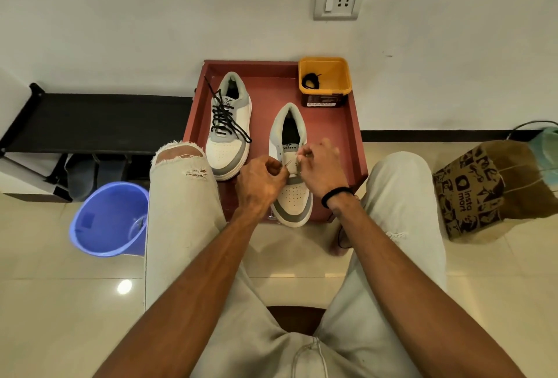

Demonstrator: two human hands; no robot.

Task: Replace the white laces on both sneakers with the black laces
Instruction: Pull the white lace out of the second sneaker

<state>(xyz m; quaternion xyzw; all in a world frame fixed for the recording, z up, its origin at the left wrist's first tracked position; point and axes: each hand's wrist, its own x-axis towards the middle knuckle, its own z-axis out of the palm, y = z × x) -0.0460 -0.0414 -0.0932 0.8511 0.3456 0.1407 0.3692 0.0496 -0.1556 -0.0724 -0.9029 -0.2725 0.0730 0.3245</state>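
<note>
Seated over the red tray (356, 142), I work at the lower eyelets of the right-hand sneaker (294, 196), my left hand (261, 183) and right hand (323, 167) each pinched shut on a thin strand I take to be its white lace (289, 164). The left-hand sneaker (228, 136) beside it already wears a black lace (223, 115), so I judge the job half done. Next, the last of this lace must come free. The second black lace (311, 81) waits coiled in the yellow tub (338, 75) at the tray's far corner, well apart from my hands.
</note>
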